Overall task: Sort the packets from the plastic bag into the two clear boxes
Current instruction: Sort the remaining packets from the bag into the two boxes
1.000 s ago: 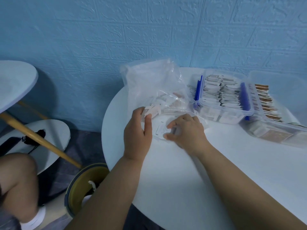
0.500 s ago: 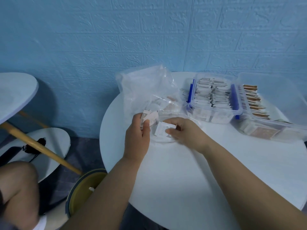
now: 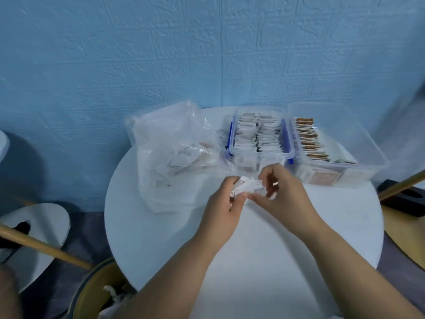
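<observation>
On a round white table (image 3: 253,261) a crumpled clear plastic bag (image 3: 174,148) with several packets inside lies at the back left. Two clear boxes stand at the back right: the nearer box (image 3: 259,155), with blue clips, holds white packets; the right box (image 3: 358,166) holds brown-edged packets. My left hand (image 3: 223,210) and my right hand (image 3: 282,192) meet over the table in front of the boxes. Together they pinch a few small white packets (image 3: 247,187) between fingers and thumbs. How many packets are held is blurred.
A blue brick-pattern wall stands behind the table. A yellow-rimmed bin (image 3: 96,293) with white scraps sits on the floor at the front left. A second white stool (image 3: 34,229) and a wooden leg (image 3: 43,249) are at the left; another wooden leg (image 3: 400,186) is at the right.
Both hands have drawn out of the bag's mouth and moved right, toward the boxes, carrying white packets. The camera has tilted, showing more of the table and the right box.
</observation>
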Tool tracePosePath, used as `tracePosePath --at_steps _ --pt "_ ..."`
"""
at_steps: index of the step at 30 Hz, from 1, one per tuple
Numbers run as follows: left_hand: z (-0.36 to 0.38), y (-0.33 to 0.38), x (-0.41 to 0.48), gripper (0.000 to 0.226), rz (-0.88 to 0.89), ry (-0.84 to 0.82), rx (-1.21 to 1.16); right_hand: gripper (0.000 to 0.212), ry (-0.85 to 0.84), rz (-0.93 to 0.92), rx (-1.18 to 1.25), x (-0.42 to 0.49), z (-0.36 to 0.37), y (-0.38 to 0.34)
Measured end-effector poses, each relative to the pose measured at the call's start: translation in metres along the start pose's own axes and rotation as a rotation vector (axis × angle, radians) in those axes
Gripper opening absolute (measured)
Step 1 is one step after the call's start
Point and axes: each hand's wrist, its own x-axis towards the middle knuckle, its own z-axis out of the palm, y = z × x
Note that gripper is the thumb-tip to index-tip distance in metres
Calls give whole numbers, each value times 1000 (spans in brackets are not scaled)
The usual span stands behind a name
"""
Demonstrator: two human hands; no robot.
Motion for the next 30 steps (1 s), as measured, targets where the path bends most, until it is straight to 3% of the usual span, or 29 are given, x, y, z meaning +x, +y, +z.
tracePosePath --at_steps 6,10,13,18,22,28,30 --pt "13 0 -4 25 127 -104 213 20 -14 309 649 -19 10 4" --pt "13 1 -6 32 126 -81 201 9 -21 337 575 -16 16 -1" --pt "14 -1 -6 36 107 -48 181 23 -29 307 516 -17 17 1" --pt "16 -4 -5 29 121 -87 253 22 -100 280 516 -19 13 1" --pt "9 6 1 23 35 -65 45 17 -173 250 486 -11 6 5" --pt "-1 42 55 17 18 8 -159 20 69 155 430 43 -27 -4" --pt "-1 54 76 18 46 -5 -226 17 71 127 383 64 -42 -7"
